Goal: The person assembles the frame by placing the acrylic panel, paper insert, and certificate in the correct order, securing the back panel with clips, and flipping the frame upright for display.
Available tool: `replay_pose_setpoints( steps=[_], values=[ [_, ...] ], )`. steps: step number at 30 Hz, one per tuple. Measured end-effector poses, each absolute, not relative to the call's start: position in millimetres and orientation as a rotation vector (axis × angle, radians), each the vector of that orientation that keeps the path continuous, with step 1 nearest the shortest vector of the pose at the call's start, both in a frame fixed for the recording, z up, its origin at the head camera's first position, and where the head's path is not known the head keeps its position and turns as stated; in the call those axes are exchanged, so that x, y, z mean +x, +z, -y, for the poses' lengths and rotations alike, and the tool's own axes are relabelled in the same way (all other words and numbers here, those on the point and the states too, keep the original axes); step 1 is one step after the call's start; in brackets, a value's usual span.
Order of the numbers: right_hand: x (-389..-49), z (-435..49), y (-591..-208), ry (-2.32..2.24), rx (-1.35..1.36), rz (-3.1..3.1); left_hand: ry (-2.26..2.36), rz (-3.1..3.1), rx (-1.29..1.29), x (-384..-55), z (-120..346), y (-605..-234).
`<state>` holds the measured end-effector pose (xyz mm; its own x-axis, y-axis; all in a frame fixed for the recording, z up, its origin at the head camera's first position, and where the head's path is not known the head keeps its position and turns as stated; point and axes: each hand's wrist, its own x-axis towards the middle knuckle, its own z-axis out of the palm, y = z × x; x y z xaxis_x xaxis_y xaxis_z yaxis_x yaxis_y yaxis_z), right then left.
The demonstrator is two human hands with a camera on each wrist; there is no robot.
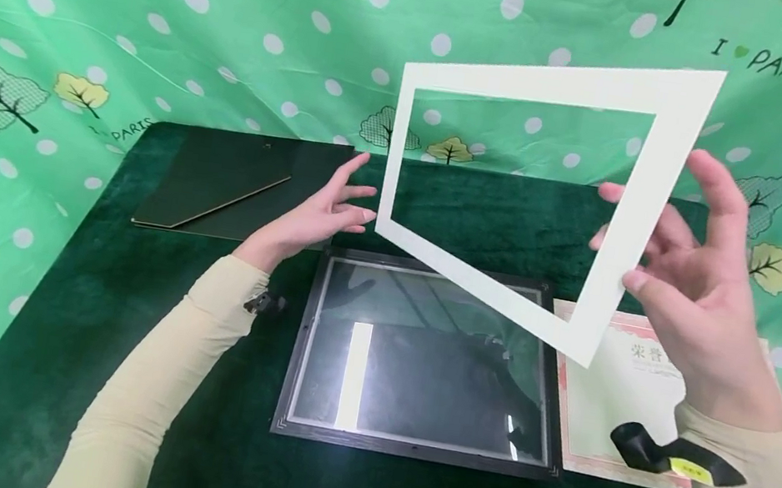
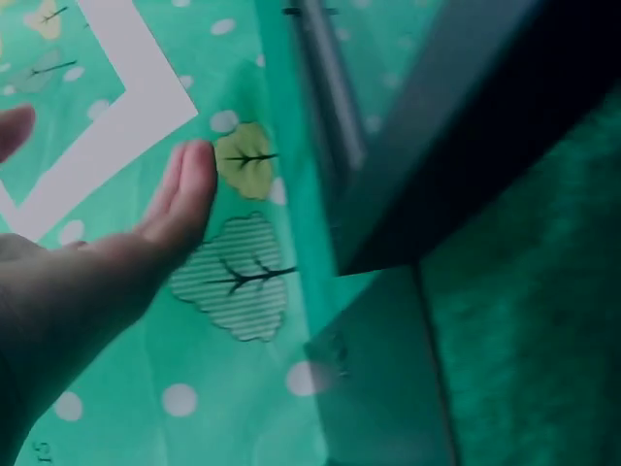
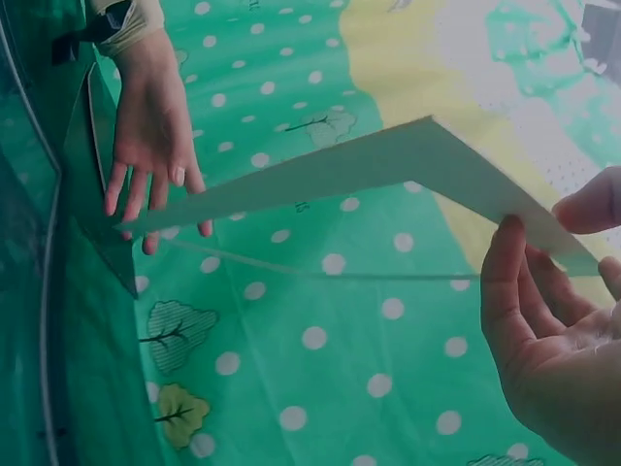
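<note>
A white picture mat [image 1: 619, 253] with a rectangular opening is held up, tilted, above the table. My right hand [image 1: 711, 305] pinches its right border between thumb and fingers, as the right wrist view also shows. Close to the mat's left edge is my left hand [image 1: 316, 212], fingers extended and spread; whether a fingertip touches the mat I cannot tell. Below the mat lies a dark picture frame [image 1: 417, 450] with a clear, reflective pane in it. The left wrist view shows the mat's corner [image 2: 146, 92] beyond the left fingers.
A dark backing board [image 1: 219, 176] with a stand flap lies at the back left of the green cloth-covered table [image 1: 222, 463]. Right of the frame is a certificate [image 1: 593, 435] with a pink border, partly under my right arm. A green patterned curtain [image 1: 262, 90] hangs behind.
</note>
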<state>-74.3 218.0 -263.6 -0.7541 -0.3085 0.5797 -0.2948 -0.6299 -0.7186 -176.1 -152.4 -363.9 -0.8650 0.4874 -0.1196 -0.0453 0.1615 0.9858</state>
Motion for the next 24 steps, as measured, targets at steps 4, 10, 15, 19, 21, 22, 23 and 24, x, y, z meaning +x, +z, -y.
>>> replay_pose_setpoints(
  steps=[4,10,15,19,21,22,23,24],
  values=[
    [-74,-221,-275,-2.554,-1.108,-1.355,1.774,-1.941,0.474,-176,151,-370],
    [-74,-230,-286,-2.554,-1.004,-1.451,1.931,-1.906,0.527,-176,154,-372],
    [-76,-243,-296,-2.526,-0.917,-1.532,1.988,-1.9,0.565,-176,162,-372],
    [-79,-255,-307,-2.436,-0.844,-1.633,1.995,-1.879,0.615,-174,167,-372],
    [-80,-260,-314,-2.364,-0.796,-1.71,1.993,-1.854,0.638,-171,169,-372],
    [-80,-262,-319,-2.343,-0.772,-1.728,1.993,-1.837,0.647,-169,170,-372],
    [-80,-264,-324,-2.322,-0.74,-1.762,1.985,-1.83,0.651,-167,172,-372],
    [-80,-266,-330,-2.303,-0.701,-1.798,1.976,-1.824,0.651,-164,173,-372]
  ],
)
